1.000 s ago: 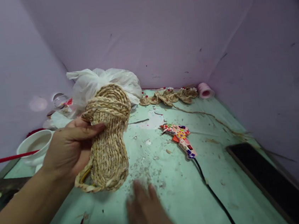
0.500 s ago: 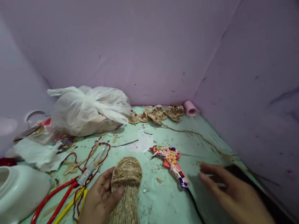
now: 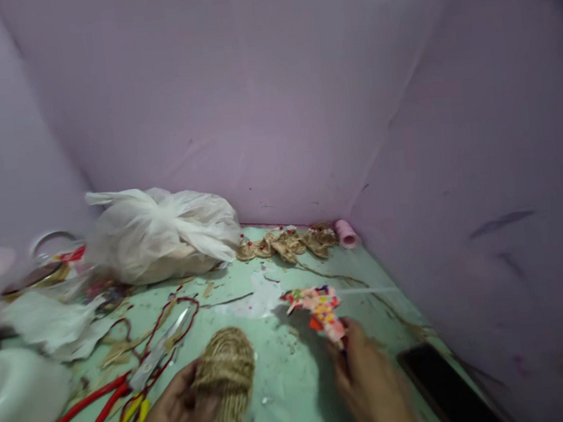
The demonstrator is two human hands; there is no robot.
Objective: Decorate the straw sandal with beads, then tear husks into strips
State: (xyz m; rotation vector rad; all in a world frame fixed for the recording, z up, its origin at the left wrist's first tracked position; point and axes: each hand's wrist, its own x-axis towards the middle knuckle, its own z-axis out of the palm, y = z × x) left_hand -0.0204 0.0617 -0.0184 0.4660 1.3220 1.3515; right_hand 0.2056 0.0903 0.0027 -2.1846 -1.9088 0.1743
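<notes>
My left hand (image 3: pixel 181 409) is closed around a slipper-shaped piece of coiled jute rope (image 3: pixel 225 371), thumb on top near its rounded end. The lower part of the piece runs out of view at the bottom. My right hand (image 3: pixel 373 382) grips the handle of a glue gun (image 3: pixel 319 308) wrapped in floral pattern, its nozzle pointing left and its red trigger showing. A shadow beneath suggests the gun is off the table. Scissors (image 3: pixel 149 366) with red and yellow handles lie left of my left hand, tangled with dark red yarn (image 3: pixel 193 301).
A knotted white plastic bag (image 3: pixel 163 233) stands at the back, beside small jute ornaments (image 3: pixel 285 243) and a pink thread spool (image 3: pixel 346 234). A white pot (image 3: pixel 20 406) and crumpled white paper (image 3: pixel 54 322) are at left. A dark phone (image 3: pixel 446 388) lies at right.
My right hand has moved left and taken hold of the glue gun, which was lying on the table. The view has shifted slightly. My left hand still holds the jute piece.
</notes>
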